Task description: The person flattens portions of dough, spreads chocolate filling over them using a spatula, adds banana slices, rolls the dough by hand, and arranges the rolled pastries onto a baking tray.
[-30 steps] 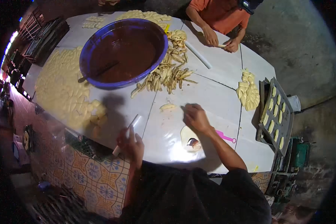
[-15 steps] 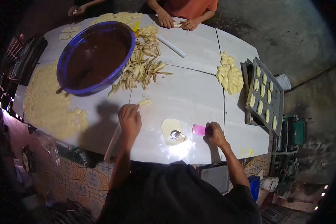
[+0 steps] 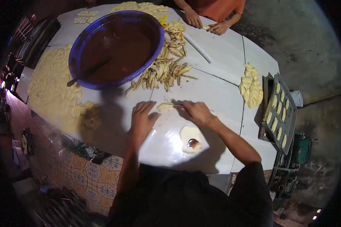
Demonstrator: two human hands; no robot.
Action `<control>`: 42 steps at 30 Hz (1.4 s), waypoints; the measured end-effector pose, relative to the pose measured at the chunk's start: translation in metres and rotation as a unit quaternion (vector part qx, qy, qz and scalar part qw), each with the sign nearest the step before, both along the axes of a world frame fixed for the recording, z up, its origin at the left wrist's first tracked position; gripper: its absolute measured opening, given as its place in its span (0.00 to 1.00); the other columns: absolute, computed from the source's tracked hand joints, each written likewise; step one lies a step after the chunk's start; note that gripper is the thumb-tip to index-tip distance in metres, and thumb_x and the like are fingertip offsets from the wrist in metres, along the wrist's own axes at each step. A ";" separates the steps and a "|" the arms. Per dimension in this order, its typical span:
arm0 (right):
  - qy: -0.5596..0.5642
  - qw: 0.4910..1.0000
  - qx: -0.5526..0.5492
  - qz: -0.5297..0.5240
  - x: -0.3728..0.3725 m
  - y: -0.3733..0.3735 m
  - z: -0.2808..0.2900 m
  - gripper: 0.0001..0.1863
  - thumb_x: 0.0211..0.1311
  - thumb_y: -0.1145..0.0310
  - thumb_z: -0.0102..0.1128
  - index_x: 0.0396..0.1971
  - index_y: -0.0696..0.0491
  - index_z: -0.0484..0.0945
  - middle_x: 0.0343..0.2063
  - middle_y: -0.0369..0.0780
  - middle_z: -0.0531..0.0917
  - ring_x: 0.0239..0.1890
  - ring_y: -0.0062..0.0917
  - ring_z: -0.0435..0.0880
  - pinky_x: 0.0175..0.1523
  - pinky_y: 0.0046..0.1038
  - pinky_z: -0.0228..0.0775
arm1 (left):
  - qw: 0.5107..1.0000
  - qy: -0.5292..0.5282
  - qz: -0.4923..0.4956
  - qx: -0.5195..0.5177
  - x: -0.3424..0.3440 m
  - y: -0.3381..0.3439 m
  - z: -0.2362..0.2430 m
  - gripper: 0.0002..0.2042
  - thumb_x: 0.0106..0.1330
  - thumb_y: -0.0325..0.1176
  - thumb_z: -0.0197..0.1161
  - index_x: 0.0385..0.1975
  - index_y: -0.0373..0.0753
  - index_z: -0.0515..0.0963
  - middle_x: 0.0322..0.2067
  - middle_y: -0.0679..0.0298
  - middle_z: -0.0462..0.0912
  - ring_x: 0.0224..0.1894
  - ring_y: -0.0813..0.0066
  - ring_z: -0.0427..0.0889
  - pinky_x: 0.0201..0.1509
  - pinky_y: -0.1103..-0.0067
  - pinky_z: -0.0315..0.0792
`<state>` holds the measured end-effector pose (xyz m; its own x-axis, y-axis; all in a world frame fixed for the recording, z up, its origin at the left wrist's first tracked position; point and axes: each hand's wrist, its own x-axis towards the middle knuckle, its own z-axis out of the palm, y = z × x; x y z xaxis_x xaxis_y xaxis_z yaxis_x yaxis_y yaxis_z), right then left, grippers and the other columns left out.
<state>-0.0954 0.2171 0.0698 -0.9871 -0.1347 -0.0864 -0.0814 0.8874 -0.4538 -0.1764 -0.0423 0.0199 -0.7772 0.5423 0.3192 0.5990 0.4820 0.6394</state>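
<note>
My left hand (image 3: 143,117) rests on the white table, fingers apart and empty, just left of a pale piece of banana (image 3: 164,106). From the other side my right hand (image 3: 197,112) holds a small scraper (image 3: 177,105), seen nearly edge-on, its end at the banana. Closer to me lies a flattened oval of dough (image 3: 188,132) with a shiny dollop of chocolate filling (image 3: 193,143) on its near part. Beyond my hands, a heap of banana strips (image 3: 166,75) lies against a large blue basin (image 3: 158,49) of brown chocolate filling with a long-handled utensil in it.
Many flattened dough pieces (image 3: 51,87) cover the table's left. More dough pieces (image 3: 250,85) lie at right, beside a tilted metal tray (image 3: 289,125) of filled rolls. A white rolling pin (image 3: 198,48) lies farther back. Across the table, another person's hands (image 3: 193,18) handle a dough piece.
My right hand has moved left and away from me with the scraper, from beside the dough to the banana. My left hand's fingers have spread. The view has shifted, moving the scene rightward.
</note>
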 end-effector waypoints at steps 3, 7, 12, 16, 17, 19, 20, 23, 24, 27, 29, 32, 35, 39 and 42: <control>-0.009 0.993 0.080 0.081 -0.039 -0.003 -0.029 0.12 0.69 0.62 0.54 0.46 0.53 0.72 0.28 0.50 0.85 0.30 0.49 0.85 0.36 0.49 0.75 | 0.998 -0.033 -0.044 0.000 -0.014 0.015 0.001 0.22 0.54 0.35 0.75 0.49 0.36 0.82 0.49 0.57 0.84 0.56 0.56 0.77 0.61 0.63 0.68; -0.042 0.984 0.122 0.122 -0.051 -0.005 -0.027 0.15 0.70 0.59 0.55 0.51 0.48 0.74 0.25 0.48 0.85 0.28 0.46 0.86 0.34 0.47 0.77 | 0.999 -0.003 -0.048 0.004 -0.024 0.025 -0.007 0.17 0.50 0.34 0.76 0.42 0.41 0.84 0.44 0.64 0.85 0.53 0.62 0.79 0.57 0.63 0.70; -0.022 0.988 0.095 0.117 -0.043 0.003 -0.044 0.18 0.65 0.63 0.59 0.55 0.44 0.74 0.23 0.47 0.83 0.26 0.47 0.85 0.31 0.48 0.78 | 0.996 -0.035 -0.080 -0.005 -0.030 0.026 -0.017 0.18 0.51 0.32 0.75 0.43 0.43 0.85 0.46 0.67 0.84 0.55 0.65 0.77 0.59 0.66 0.66; -0.022 0.981 0.113 0.153 -0.049 0.002 -0.048 0.23 0.62 0.66 0.60 0.58 0.43 0.72 0.21 0.47 0.83 0.25 0.44 0.85 0.29 0.48 0.77 | 0.997 -0.017 -0.073 -0.030 -0.032 0.029 -0.018 0.14 0.50 0.30 0.74 0.39 0.44 0.86 0.44 0.69 0.83 0.55 0.64 0.74 0.60 0.67 0.65; -0.007 0.982 0.105 0.159 -0.050 0.001 -0.049 0.24 0.62 0.67 0.60 0.59 0.43 0.72 0.20 0.46 0.82 0.24 0.43 0.84 0.28 0.48 0.77 | 0.997 -0.009 -0.067 -0.035 -0.031 0.029 -0.018 0.13 0.51 0.30 0.74 0.38 0.44 0.86 0.44 0.69 0.82 0.55 0.64 0.73 0.59 0.67 0.66; -0.055 0.978 0.125 0.159 -0.050 0.005 -0.056 0.25 0.62 0.67 0.59 0.60 0.42 0.70 0.19 0.46 0.82 0.22 0.42 0.84 0.25 0.47 0.76 | 0.998 -0.008 -0.061 -0.029 -0.031 0.033 -0.019 0.12 0.50 0.30 0.74 0.36 0.44 0.86 0.43 0.69 0.82 0.54 0.64 0.74 0.59 0.66 0.65; -0.041 0.979 0.117 0.159 -0.048 0.008 -0.058 0.26 0.61 0.67 0.59 0.61 0.42 0.70 0.18 0.45 0.81 0.21 0.42 0.83 0.24 0.46 0.75 | 0.997 -0.009 -0.066 -0.033 -0.032 0.034 -0.019 0.12 0.51 0.30 0.74 0.36 0.44 0.86 0.43 0.69 0.81 0.54 0.65 0.74 0.59 0.66 0.65; -0.035 0.982 0.114 0.149 -0.042 0.005 -0.059 0.26 0.61 0.67 0.59 0.61 0.42 0.70 0.18 0.45 0.81 0.20 0.43 0.83 0.24 0.46 0.75 | 0.997 -0.014 -0.071 -0.033 -0.033 0.037 -0.019 0.12 0.50 0.31 0.75 0.36 0.44 0.86 0.42 0.69 0.81 0.54 0.65 0.73 0.58 0.67 0.65; -0.038 0.982 0.119 0.139 -0.041 0.003 -0.058 0.26 0.61 0.67 0.59 0.61 0.42 0.70 0.18 0.45 0.82 0.19 0.43 0.83 0.25 0.46 0.76 | 0.997 -0.014 -0.070 -0.027 -0.032 0.036 -0.019 0.12 0.50 0.31 0.75 0.36 0.44 0.86 0.42 0.69 0.81 0.54 0.64 0.73 0.58 0.67 0.65; 0.066 0.981 0.085 0.162 -0.043 0.000 -0.064 0.27 0.62 0.66 0.59 0.62 0.42 0.70 0.18 0.44 0.82 0.20 0.43 0.83 0.26 0.46 0.76 | 0.998 -0.010 -0.059 -0.034 -0.030 0.035 -0.021 0.12 0.51 0.32 0.75 0.36 0.44 0.86 0.42 0.69 0.81 0.53 0.63 0.73 0.57 0.66 0.64; -0.030 0.980 0.127 0.153 -0.044 -0.002 -0.058 0.27 0.62 0.66 0.57 0.63 0.41 0.70 0.18 0.45 0.82 0.21 0.45 0.84 0.29 0.48 0.77 | 0.997 -0.009 -0.061 -0.040 -0.028 0.033 -0.023 0.12 0.51 0.33 0.75 0.36 0.44 0.86 0.42 0.69 0.81 0.54 0.63 0.72 0.58 0.65 0.64; 0.013 0.979 0.111 0.168 -0.043 0.007 -0.079 0.24 0.61 0.65 0.58 0.59 0.43 0.73 0.22 0.47 0.84 0.25 0.46 0.85 0.34 0.49 0.78 | 0.998 -0.007 -0.056 -0.032 -0.026 0.034 -0.023 0.12 0.51 0.34 0.75 0.37 0.44 0.87 0.45 0.69 0.81 0.55 0.64 0.72 0.57 0.65 0.64; -0.115 0.970 0.140 0.159 -0.050 -0.005 -0.054 0.22 0.62 0.67 0.57 0.58 0.45 0.73 0.29 0.48 0.85 0.30 0.44 0.86 0.34 0.48 0.78 | 0.997 -0.015 -0.051 -0.048 -0.026 0.034 -0.021 0.13 0.50 0.32 0.75 0.37 0.45 0.87 0.44 0.69 0.81 0.55 0.64 0.72 0.57 0.66 0.64; 0.009 0.988 0.098 0.116 -0.047 -0.014 -0.043 0.19 0.64 0.69 0.56 0.55 0.52 0.73 0.36 0.48 0.85 0.37 0.44 0.86 0.41 0.46 0.80 | 0.999 -0.024 -0.035 -0.033 -0.025 0.041 -0.017 0.12 0.50 0.30 0.75 0.35 0.45 0.87 0.42 0.69 0.81 0.54 0.64 0.73 0.56 0.66 0.63; -0.089 0.991 0.080 0.054 -0.048 -0.017 -0.030 0.19 0.66 0.67 0.55 0.56 0.55 0.72 0.36 0.48 0.84 0.39 0.46 0.86 0.45 0.45 0.79 | 0.999 -0.013 -0.017 -0.039 -0.026 0.046 -0.014 0.18 0.48 0.30 0.76 0.42 0.43 0.85 0.43 0.67 0.80 0.53 0.63 0.73 0.56 0.65 0.64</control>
